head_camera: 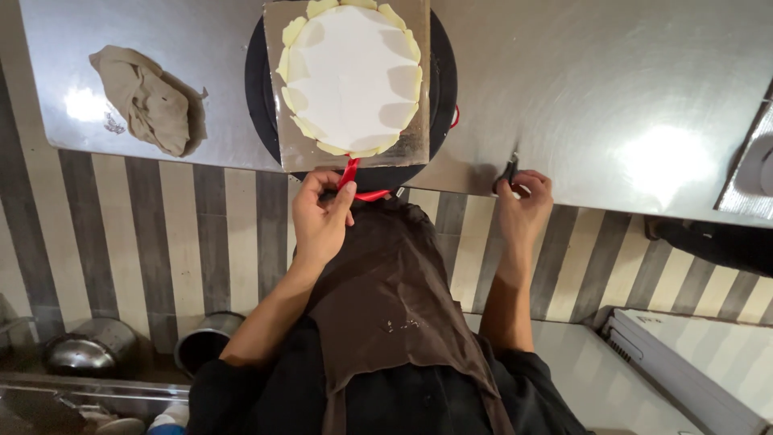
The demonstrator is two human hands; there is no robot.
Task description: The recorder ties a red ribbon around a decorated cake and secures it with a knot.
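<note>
Steel worktop (pixel 612 89) is stretching across the upper view, its near edge running over striped flooring. At that edge a white cake (pixel 352 74) is sitting on a square board (pixel 415 145) atop a dark turntable (pixel 443 72), the turntable overhanging slightly. The left hand (pixel 320 216) is pinching a red ribbon (pixel 349 173) with closed fingers just below the board. The right hand (pixel 523 201) is gripping a small dark tool (pixel 510 167) at the rim. A crumpled cloth (pixel 145 98) is lying well apart, leaving bare steel on both sides.
</note>
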